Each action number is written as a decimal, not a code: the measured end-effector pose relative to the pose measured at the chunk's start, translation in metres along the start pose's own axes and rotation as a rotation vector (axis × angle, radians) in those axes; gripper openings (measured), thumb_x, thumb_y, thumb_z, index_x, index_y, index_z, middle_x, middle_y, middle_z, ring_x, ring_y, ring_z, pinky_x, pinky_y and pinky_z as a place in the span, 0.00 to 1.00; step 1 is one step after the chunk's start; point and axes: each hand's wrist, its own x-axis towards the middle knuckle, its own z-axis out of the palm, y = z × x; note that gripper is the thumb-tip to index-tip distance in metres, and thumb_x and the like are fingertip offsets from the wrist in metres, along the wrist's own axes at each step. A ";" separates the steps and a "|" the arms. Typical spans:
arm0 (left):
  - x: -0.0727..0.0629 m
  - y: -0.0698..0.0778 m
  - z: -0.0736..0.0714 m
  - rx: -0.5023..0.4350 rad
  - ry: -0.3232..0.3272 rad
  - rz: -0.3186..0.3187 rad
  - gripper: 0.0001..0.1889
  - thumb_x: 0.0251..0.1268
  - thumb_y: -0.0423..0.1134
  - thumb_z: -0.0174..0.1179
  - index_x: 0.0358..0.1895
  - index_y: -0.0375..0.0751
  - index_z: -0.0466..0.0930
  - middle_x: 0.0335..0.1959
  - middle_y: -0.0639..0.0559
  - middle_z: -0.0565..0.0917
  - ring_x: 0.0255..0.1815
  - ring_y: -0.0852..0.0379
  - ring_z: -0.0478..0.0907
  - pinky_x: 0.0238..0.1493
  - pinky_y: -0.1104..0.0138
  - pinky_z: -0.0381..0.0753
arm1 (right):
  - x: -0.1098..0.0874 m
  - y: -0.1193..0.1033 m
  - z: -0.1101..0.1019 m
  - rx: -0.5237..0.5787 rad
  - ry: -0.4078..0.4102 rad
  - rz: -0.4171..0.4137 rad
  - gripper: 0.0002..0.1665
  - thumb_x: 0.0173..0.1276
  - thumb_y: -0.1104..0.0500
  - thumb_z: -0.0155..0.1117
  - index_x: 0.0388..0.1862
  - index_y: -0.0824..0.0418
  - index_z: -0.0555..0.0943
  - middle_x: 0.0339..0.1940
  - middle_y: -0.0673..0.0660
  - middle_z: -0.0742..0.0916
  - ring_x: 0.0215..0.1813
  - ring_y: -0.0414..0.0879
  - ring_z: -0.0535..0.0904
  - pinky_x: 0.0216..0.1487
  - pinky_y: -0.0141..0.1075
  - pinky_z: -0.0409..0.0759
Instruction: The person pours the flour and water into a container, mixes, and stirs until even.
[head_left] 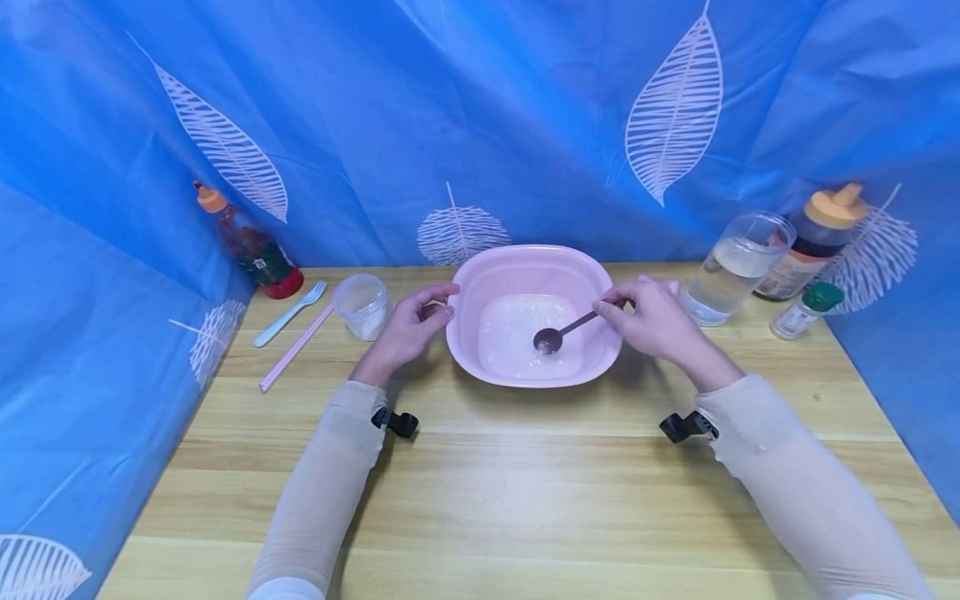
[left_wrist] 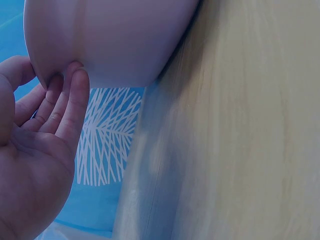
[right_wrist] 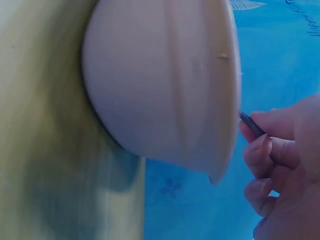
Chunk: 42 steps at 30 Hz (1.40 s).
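A pink plastic basin (head_left: 532, 275) stands on the table in the head view, with whitish material spread over its bottom. My left hand (head_left: 408, 329) pinches its left rim; in the left wrist view the fingertips (left_wrist: 79, 82) press against the basin's outer side. With thumb and fingers, my right hand (head_left: 651, 321) holds the handle of a dark brown measuring spoon (head_left: 550, 340). The spoon's round bowl hangs over the inside of the basin and carries some white stuff. In the right wrist view, only a short piece of the handle (right_wrist: 254, 125) shows beyond the basin's rim.
To the left lie a light blue fork (head_left: 288, 315) and pink chopsticks (head_left: 296, 348), near a clear cup (head_left: 362, 307) with white powder and a red sauce bottle (head_left: 258, 254). At right stand a glass of water (head_left: 723, 279), a dark sauce bottle (head_left: 806, 246) and a green-capped jar (head_left: 806, 311).
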 end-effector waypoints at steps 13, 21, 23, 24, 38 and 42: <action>0.000 0.000 0.000 -0.007 -0.002 0.009 0.23 0.81 0.37 0.60 0.75 0.41 0.77 0.61 0.37 0.84 0.45 0.53 0.82 0.46 0.57 0.85 | 0.009 -0.002 0.026 0.009 0.065 0.024 0.14 0.78 0.55 0.69 0.46 0.65 0.92 0.35 0.61 0.91 0.48 0.58 0.76 0.65 0.58 0.53; 0.000 0.000 -0.001 -0.006 -0.005 0.010 0.23 0.81 0.37 0.61 0.75 0.41 0.77 0.61 0.36 0.83 0.45 0.54 0.82 0.47 0.58 0.85 | 0.012 -0.003 0.025 0.040 0.122 0.057 0.15 0.78 0.55 0.69 0.47 0.66 0.92 0.33 0.63 0.89 0.46 0.58 0.75 0.63 0.56 0.53; -0.001 0.000 -0.001 -0.004 -0.006 0.008 0.23 0.81 0.37 0.61 0.75 0.42 0.78 0.61 0.37 0.83 0.45 0.53 0.82 0.45 0.58 0.84 | 0.010 -0.003 0.021 0.047 0.123 0.044 0.15 0.78 0.56 0.68 0.47 0.67 0.92 0.33 0.63 0.89 0.47 0.59 0.74 0.63 0.56 0.53; -0.001 0.000 -0.001 -0.004 -0.006 0.007 0.23 0.81 0.37 0.61 0.75 0.42 0.78 0.61 0.37 0.83 0.45 0.52 0.82 0.44 0.58 0.84 | 0.008 -0.003 0.019 0.050 0.122 0.039 0.15 0.78 0.56 0.68 0.46 0.67 0.92 0.33 0.62 0.89 0.47 0.60 0.74 0.63 0.56 0.52; -0.001 0.001 -0.001 -0.002 -0.003 -0.001 0.23 0.81 0.38 0.61 0.75 0.43 0.78 0.62 0.39 0.83 0.48 0.44 0.81 0.45 0.56 0.83 | 0.000 0.004 0.013 -0.039 0.108 -0.037 0.12 0.77 0.59 0.68 0.41 0.66 0.91 0.29 0.59 0.89 0.46 0.59 0.73 0.61 0.59 0.52; -0.001 0.000 -0.001 -0.005 -0.001 0.000 0.23 0.81 0.38 0.61 0.75 0.43 0.78 0.61 0.39 0.83 0.48 0.41 0.81 0.43 0.57 0.82 | -0.001 0.002 0.009 -0.006 0.100 -0.031 0.13 0.78 0.58 0.68 0.41 0.67 0.91 0.31 0.60 0.90 0.47 0.59 0.73 0.63 0.59 0.51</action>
